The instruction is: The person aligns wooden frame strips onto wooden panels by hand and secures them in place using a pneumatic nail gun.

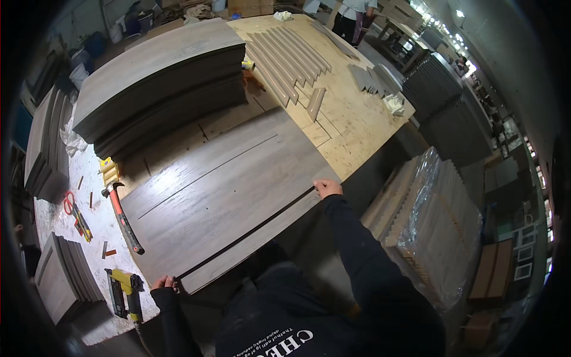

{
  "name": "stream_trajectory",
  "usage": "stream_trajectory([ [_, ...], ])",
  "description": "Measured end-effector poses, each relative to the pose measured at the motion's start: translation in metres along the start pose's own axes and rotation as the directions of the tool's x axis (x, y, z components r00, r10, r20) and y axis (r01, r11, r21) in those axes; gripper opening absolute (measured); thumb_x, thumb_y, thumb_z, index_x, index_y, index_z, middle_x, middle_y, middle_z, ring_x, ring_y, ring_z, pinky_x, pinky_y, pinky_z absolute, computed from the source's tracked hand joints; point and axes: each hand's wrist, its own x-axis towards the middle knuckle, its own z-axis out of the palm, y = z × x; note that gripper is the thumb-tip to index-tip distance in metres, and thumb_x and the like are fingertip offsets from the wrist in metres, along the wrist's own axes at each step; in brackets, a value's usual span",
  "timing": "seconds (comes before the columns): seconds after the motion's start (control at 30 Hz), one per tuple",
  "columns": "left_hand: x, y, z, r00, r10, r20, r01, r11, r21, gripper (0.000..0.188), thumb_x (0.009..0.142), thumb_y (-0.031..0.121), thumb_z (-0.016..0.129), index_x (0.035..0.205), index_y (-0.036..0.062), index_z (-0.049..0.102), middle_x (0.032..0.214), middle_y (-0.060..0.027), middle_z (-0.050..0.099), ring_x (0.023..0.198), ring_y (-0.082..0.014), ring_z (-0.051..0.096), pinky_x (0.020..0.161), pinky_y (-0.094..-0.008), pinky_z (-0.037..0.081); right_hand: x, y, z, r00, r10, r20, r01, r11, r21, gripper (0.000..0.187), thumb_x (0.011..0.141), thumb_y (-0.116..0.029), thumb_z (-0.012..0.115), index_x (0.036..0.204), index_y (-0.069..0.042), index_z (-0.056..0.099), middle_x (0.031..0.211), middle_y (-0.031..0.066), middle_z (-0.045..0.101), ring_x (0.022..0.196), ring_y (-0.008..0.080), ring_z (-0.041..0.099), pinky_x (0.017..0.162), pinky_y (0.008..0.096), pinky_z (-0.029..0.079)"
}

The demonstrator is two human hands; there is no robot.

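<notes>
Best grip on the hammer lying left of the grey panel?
Take the hammer by its red-and-black handle, mid-shaft, coming from above. It lies flat on the white bench top, head toward the far end, grip end nearer the person, with open space along both sides.

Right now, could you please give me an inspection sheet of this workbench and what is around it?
Surface: plywood workbench, mostly covered.
Job's things: long grey plank beside wide grey panel, narrow gap between.
Clutter: hammer, yellow nail gun, stacked grey panels, trim strips.
Grippers: left hand and right hand at the plank's two ends.
Cables: nothing seen.
Surroundings: wrapped boards at right; another person beyond the bench.
</notes>
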Motion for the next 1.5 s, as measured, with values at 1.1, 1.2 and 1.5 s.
stream_trajectory([
  [1.1,0.01,0.022,-0.103,0.892,0.18,-0.415,0.284,0.492,0.823,0.068,0.06,0.011,0.072,0.12,0.0091,0.039,0.101,-0.0164,0.052,0.093,-0.0373,0.051,0.08,-0.0458,0.041,-0.037,-0.157,0.063,0.763,-0.643,-0.057,0.64,0.74,0.207,0.032,0.072,-0.012,0.066,0.101,-0.003,0.056,0.093,0.0117,0.055,0.091,0.0242,0.053,0.081,0.033,0.044],
  [1.2,0.034,0.014,-0.112,0.923,0.069,-0.378,0.254,0.627,0.737,0.073,0.059,0.01,0.071,0.123,0.0087,0.036,0.1,-0.0181,0.055,0.093,-0.0376,0.053,0.08,-0.0434,0.043,-0.089,-0.235,0.148,0.439,-0.898,0.031,0.862,0.431,0.266,0.039,0.067,-0.021,0.067,0.101,-0.005,0.057,0.104,0.0152,0.056,0.102,0.032,0.05,0.09,0.0407,0.038],
  [1.5,-0.008,0.076,-0.151,0.989,0.06,-0.136,0.001,0.911,0.412,0.037,0.069,0.005,0.059,0.106,0.0002,0.052,0.083,-0.0116,0.062,0.074,-0.0171,0.061,0.064,-0.0285,0.048,-0.157,-0.281,0.239,0.156,-0.857,0.492,0.942,0.279,0.187,0.049,0.077,-0.042,0.057,0.118,-0.017,0.048,0.133,0.0066,0.034,0.128,0.0252,0.023,0.104,0.0482,0.013],
])
